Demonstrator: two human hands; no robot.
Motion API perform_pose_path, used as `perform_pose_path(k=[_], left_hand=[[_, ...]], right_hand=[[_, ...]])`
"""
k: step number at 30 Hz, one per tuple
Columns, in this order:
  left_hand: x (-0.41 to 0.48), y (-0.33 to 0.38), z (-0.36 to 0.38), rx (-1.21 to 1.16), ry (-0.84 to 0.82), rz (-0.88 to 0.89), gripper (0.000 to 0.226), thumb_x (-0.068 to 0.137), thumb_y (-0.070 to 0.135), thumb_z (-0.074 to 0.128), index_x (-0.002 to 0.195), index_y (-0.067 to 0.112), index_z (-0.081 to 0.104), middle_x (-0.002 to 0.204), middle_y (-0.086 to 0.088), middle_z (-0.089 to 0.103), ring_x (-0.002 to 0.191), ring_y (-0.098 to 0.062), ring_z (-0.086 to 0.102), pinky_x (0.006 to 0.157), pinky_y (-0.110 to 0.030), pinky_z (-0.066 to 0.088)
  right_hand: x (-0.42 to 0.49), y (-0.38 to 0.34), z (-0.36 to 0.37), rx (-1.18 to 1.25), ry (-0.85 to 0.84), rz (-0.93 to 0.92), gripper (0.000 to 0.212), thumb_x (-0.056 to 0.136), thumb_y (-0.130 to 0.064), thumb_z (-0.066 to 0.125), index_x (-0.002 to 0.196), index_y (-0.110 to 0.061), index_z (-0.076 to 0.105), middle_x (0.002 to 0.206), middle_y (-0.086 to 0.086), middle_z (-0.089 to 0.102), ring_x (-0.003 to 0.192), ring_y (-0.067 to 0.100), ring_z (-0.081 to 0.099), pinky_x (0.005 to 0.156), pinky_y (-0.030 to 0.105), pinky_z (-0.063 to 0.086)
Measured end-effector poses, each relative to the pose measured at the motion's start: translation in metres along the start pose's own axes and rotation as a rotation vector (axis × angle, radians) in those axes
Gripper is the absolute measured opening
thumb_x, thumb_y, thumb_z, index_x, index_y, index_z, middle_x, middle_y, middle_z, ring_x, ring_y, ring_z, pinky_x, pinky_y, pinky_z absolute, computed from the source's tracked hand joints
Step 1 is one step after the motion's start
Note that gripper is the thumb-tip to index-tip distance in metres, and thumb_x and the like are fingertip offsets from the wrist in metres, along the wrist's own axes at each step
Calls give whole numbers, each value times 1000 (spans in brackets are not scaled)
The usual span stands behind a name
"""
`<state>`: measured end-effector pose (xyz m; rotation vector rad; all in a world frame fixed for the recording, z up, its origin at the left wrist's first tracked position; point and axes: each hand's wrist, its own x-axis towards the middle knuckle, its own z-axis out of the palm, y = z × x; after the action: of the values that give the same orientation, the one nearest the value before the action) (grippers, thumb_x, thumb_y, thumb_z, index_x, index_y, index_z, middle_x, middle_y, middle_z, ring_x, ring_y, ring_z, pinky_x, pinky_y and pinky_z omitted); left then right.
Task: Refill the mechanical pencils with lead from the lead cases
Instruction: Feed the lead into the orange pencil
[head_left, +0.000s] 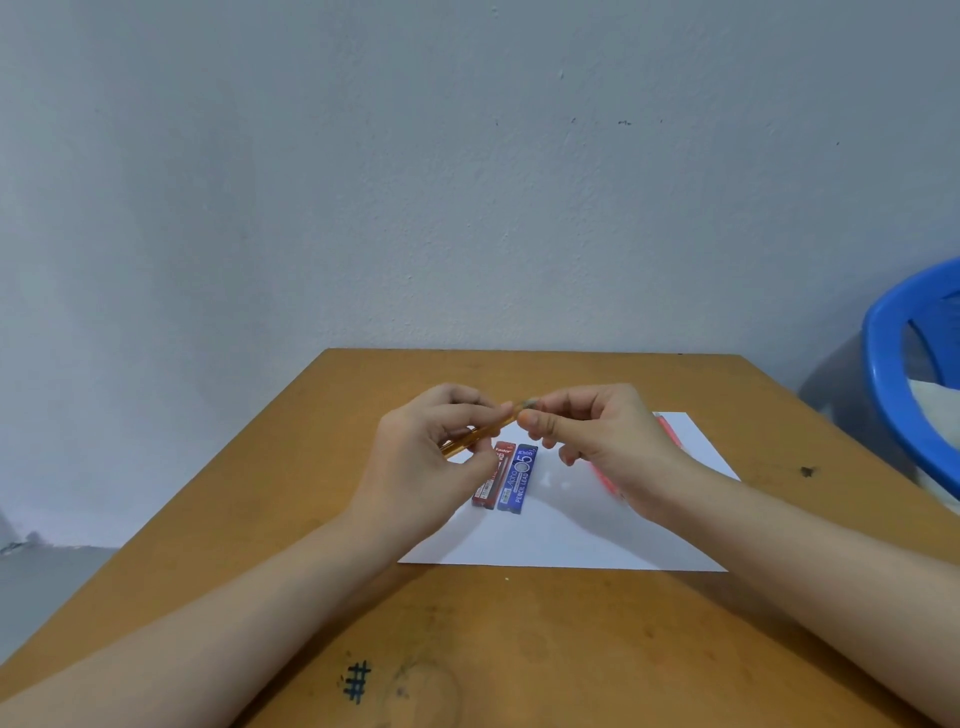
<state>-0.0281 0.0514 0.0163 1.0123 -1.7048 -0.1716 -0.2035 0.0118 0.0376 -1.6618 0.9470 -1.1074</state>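
Note:
My left hand (426, 457) grips an orange mechanical pencil (485, 432), held aslant above the white paper (571, 530). My right hand (597, 441) pinches the pencil's upper end, a small grey cap (529, 402), between thumb and forefinger. Below the hands a red lead case (491, 480) and a blue lead case (518, 478) lie side by side on the paper. A pink mechanical pencil (670, 434) lies on the paper at the right, mostly hidden behind my right hand.
The paper lies on a brown wooden table (519, 649) pushed against a grey wall. A blue plastic chair (909, 374) stands past the table's right edge. A black hash mark (357, 680) is drawn near the table's front.

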Motion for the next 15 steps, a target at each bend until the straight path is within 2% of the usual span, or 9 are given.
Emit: perform_pose_path(k=[3,7,12,15], left_hand=[[0,1,0,5,2,9,36,77,-3,70,101,23,73,94,7,65,86,-6,63,74,-15,52],[0,4,-1,-31,-6,5,34,77,-2,73,100,24,71,93,3,64,84,-7,62,73,-14,53],[-1,8,-1,-71,-44,-76,38,78,2,74,103,30,69,95,5,67,84,-6,65,73,-17,55],[-1,8,-1,-80,-116,-241,29,81,10,73,100,31,69,91,10,71,85,-4,67,72,-18,55]], right_hand=[[1,-1,-1,83,-14,10,1,74,-20,75,74,-20,76,68,-2,67,64,9,54,57,27,40],[1,-2,-3,137,-23,25,17,62,-29,76,75,-19,78,71,-2,67,66,10,53,59,28,40],[4,-1,-4,271,-5,95,7,82,-13,67,82,-9,73,81,6,69,74,15,59,61,28,46],[7,-7,-3,442,20,169,12,90,-12,58,84,-6,67,91,14,72,78,20,66,63,28,54]])
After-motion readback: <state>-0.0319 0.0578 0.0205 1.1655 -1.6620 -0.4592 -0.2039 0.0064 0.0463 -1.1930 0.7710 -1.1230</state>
